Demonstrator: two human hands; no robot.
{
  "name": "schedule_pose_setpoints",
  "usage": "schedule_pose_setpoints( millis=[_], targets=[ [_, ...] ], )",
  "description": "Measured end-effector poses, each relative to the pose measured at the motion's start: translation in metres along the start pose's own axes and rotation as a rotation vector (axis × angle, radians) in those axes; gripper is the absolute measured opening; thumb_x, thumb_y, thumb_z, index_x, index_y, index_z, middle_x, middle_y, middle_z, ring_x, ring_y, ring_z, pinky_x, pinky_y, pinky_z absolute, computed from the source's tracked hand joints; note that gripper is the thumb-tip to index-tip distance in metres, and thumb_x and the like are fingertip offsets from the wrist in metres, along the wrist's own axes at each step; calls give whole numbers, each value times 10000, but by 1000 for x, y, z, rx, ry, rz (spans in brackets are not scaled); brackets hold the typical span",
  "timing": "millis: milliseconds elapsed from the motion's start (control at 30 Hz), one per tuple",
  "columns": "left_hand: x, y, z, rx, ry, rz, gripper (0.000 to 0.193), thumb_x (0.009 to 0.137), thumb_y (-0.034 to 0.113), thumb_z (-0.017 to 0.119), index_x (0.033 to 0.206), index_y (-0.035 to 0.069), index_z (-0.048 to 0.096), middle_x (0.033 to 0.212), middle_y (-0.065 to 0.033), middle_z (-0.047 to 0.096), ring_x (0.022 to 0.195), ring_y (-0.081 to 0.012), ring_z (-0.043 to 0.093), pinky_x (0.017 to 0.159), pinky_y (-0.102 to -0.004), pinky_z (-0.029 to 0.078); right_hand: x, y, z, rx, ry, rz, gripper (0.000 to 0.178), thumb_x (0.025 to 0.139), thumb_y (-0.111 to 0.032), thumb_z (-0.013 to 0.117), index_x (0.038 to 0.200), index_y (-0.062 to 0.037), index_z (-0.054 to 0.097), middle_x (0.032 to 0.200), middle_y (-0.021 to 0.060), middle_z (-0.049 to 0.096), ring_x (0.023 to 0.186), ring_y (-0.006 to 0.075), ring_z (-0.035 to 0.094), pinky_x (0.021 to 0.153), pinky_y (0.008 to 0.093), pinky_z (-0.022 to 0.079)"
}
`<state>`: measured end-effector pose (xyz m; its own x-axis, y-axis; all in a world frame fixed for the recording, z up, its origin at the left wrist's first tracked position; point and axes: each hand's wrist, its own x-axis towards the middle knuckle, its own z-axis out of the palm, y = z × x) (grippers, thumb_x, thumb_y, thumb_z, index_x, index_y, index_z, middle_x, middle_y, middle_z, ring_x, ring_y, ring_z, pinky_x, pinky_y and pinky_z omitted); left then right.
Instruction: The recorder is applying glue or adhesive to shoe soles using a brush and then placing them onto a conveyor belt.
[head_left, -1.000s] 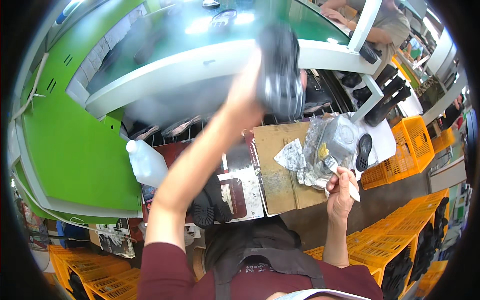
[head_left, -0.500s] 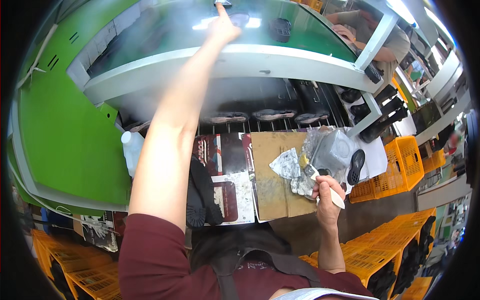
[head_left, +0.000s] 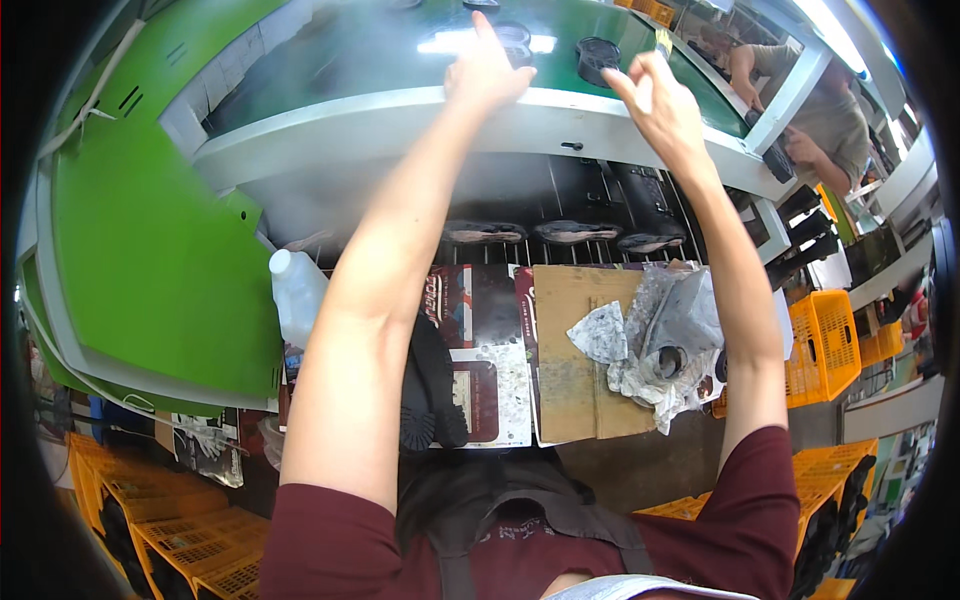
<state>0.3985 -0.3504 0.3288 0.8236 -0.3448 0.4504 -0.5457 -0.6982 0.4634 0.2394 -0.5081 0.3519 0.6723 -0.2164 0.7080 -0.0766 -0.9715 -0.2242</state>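
Over the green conveyor belt (head_left: 400, 50), my left hand (head_left: 490, 75) reaches with fingers stretched out and nothing visible in it. Its index finger points toward a dark shoe sole (head_left: 482, 4) at the far edge of the view, and another sole (head_left: 513, 40) lies beside it. My right hand (head_left: 665, 110) is closed on a brush (head_left: 663, 42); only the yellow bristle end shows above the fingers. The thumb of that hand sticks out toward a black shoe sole (head_left: 598, 60) on the belt, seemingly touching or nearly touching its edge.
Below the belt's white frame (head_left: 400, 120), black boots (head_left: 575, 232) lie on a rack. Nearer me are a brown cardboard sheet (head_left: 565, 390), crumpled wrapping with a plastic container (head_left: 690, 310), a white jug (head_left: 297, 300) and black boots (head_left: 432, 385). A person (head_left: 825, 110) works at right; orange crates (head_left: 822, 345) stand below.
My right hand has gone from above the cardboard up to the belt, carrying the brush. The left hand stays over the belt, and the soles there have shifted slightly right in view.
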Motion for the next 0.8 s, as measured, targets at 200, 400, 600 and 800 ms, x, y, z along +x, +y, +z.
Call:
schedule_pose_setpoints(
  millis=[200,400,600,800],
  targets=[
    [0,-6,-4,-2,12,-34,1046,770,479,662,1491,18,62,1129,-243,625,1053,-352,621,905,-409,487,71,20,77,-345,-206,192,770,726,-641,657,1159,-16,530,1077,230,641,1020,392,626,910,565,405],
    [0,4,-9,35,21,-48,1018,779,441,660,1488,16,67,1089,-243,640,1022,-359,632,890,-418,496,74,46,73,-325,-164,267,674,701,-516,665,1145,-29,522,1070,242,638,1022,395,620,884,503,461],
    [-3,-5,-7,-39,36,-32,1026,766,420,658,1479,-9,58,1042,-269,645,975,-378,644,879,-423,502,46,49,63,-108,-192,311,724,670,-555,728,1128,-44,495,1086,237,623,1027,390,611,881,475,463],
    [-6,1,-10,-8,-22,-72,1023,791,407,660,1475,-31,37,1122,-237,632,1071,-348,608,953,-404,458,52,47,63,-123,-192,314,670,693,-525,717,1111,-55,487,1039,221,644,997,376,626,865,437,476]
  ],
)
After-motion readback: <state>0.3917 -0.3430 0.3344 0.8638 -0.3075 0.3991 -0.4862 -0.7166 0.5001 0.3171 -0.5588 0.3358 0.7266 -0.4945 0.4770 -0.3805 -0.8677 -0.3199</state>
